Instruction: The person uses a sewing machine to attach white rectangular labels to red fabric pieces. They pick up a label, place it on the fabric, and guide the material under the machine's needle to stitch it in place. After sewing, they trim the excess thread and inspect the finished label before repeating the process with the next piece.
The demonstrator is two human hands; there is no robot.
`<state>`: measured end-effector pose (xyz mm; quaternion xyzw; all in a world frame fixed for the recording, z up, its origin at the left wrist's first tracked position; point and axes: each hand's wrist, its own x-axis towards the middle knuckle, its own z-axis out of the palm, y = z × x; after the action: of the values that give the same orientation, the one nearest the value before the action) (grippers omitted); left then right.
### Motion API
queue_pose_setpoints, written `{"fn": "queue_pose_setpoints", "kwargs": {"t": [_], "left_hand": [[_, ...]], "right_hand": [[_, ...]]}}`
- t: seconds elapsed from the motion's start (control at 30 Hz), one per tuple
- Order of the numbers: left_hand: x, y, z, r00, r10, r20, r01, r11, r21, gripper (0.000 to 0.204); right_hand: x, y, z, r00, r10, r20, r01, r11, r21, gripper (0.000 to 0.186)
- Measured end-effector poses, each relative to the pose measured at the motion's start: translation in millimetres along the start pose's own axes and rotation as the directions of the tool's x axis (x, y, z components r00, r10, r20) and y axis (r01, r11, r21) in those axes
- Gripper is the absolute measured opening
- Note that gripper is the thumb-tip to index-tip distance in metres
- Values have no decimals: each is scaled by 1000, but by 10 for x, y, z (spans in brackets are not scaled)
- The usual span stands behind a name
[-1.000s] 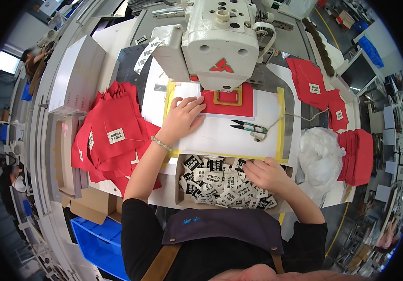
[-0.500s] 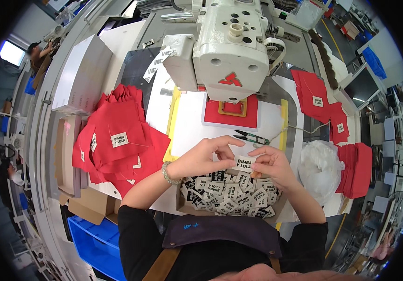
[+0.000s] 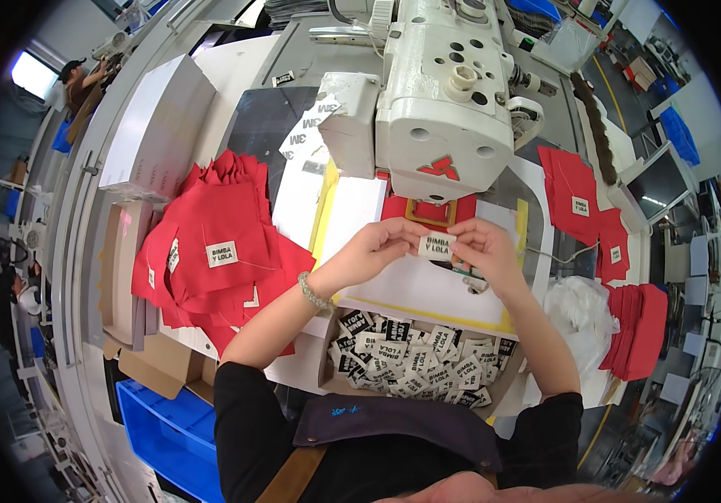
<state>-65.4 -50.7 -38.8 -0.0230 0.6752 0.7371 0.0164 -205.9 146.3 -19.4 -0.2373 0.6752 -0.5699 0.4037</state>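
Note:
Between the fingertips of both my hands is a small white fabric label with black print (image 3: 436,246). My left hand (image 3: 377,250) pinches its left edge, and my right hand (image 3: 488,254) grips the right edge. Just beyond them, a red fabric piece (image 3: 466,208) lies under the white sewing machine head (image 3: 444,126), with a yellow frame (image 3: 413,210) over it. Thread snips (image 3: 463,268) are mostly hidden by my right hand. Nearer to me stands an open cardboard box (image 3: 325,362) filled with loose black and white labels (image 3: 415,360).
Red fabric pieces with labels (image 3: 251,210) are heaped at the left, beside a tall white box (image 3: 155,126). To the right are more labelled red pieces (image 3: 568,189), a white plastic bag (image 3: 576,318) and a red stack (image 3: 645,331). A blue bin (image 3: 167,432) sits lower left.
Both hands have moved away from the label box toward the machine, carrying the label. My left fingers, spread before, now close on its edge. The view has shifted slightly.

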Motion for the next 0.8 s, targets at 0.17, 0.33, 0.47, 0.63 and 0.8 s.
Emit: {"fn": "queue_pose_setpoints", "kwargs": {"t": [0.17, 0.33, 0.47, 0.63, 0.8], "left_hand": [[19, -27, -112, 998, 37, -58, -18, 956, 294, 40], [2, -65, -116, 980, 198, 37, -147, 574, 806, 43], [25, -96, -67, 965, 234, 121, -198, 342, 918, 46], [60, -165, -21, 950, 270, 155, -207, 179, 962, 51], [87, -211, -12, 930, 305, 206, -205, -33, 978, 53]], "right_hand": [[427, 67, -50, 998, -18, -59, 13, 996, -94, 18], [545, 38, -39, 996, -12, -93, -9, 975, -223, 17], [649, 81, -62, 993, -35, -111, -4, 943, -333, 18], [754, 148, -77, 983, -129, -128, 66, 911, -407, 19], [773, 166, -77, 982, -141, -128, 76, 905, -419, 18]]}}
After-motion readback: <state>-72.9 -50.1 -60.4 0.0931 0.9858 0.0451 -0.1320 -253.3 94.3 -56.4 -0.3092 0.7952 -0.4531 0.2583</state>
